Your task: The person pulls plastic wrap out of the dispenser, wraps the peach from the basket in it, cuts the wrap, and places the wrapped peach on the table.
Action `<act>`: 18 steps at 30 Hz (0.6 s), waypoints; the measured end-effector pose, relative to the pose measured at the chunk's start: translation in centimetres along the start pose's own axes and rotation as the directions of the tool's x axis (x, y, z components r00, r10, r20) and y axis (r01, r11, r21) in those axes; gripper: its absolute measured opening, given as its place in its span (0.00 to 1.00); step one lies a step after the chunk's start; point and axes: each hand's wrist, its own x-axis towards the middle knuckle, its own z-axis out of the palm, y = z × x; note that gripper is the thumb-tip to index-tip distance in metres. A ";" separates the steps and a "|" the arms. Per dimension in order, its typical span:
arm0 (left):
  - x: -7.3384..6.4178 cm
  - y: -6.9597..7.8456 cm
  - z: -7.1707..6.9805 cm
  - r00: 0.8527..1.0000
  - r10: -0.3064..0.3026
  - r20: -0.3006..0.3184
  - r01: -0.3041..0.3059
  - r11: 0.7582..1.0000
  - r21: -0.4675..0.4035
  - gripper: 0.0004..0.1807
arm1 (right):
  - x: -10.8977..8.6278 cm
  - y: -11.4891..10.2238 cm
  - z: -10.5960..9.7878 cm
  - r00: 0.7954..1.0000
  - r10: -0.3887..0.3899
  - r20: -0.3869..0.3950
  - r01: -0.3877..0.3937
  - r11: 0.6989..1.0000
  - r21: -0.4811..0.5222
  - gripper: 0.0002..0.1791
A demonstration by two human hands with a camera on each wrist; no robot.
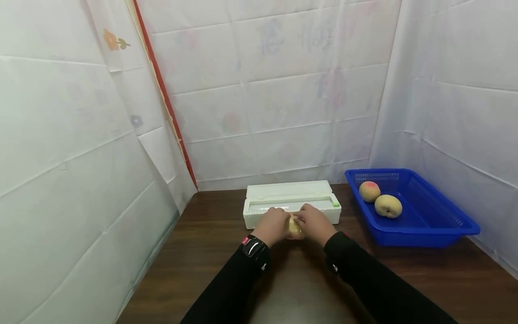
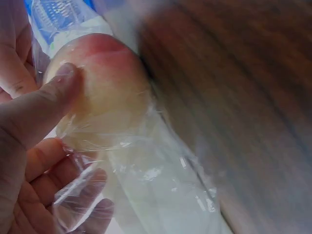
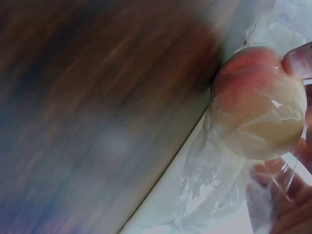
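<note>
Between both hands, a peach (image 1: 295, 228) with a red blush sits in clear plastic wrap (image 2: 156, 170), just in front of a white wrap dispenser box (image 1: 289, 189). My left hand (image 1: 273, 225) holds the peach, its thumb pressing the side and its fingers curled below among the film in the left wrist view. From the other side my right hand (image 1: 317, 223) grips the same peach (image 3: 256, 102); its thumb lies on the fruit near the blush. Loose film hangs in folds past the peach, with the fingers partly behind it.
To the right stands a blue plastic basket (image 1: 429, 230). It holds a blushed peach (image 1: 369, 191) and a paler peach (image 1: 388, 206) at its left side. White sheeting (image 1: 275, 103) closes off the back and sides of the brown wooden table (image 1: 194, 252).
</note>
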 end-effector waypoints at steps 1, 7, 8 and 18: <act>0.0 0.0 0.0 1.000 -0.003 0.000 0.003 1.000 0.007 0.25 | -0.3 0.0 0.0 0.999 -0.001 -0.040 0.001 1.000 0.002 0.12; 0.0 0.4 -0.2 0.999 -0.043 0.028 0.042 0.999 0.010 0.27 | -1.0 0.1 -0.3 0.981 0.017 -0.193 -0.019 1.000 -0.007 0.13; 0.0 0.4 -0.3 0.998 -0.047 0.032 0.047 0.999 0.010 0.28 | -1.1 0.0 -0.2 0.977 0.004 -0.215 -0.007 1.000 -0.015 0.13; -0.3 0.1 -0.6 0.997 -0.051 0.051 0.055 0.996 -0.066 0.15 | -2.4 -3.4 0.8 0.995 0.094 -0.033 -0.092 0.994 0.056 0.25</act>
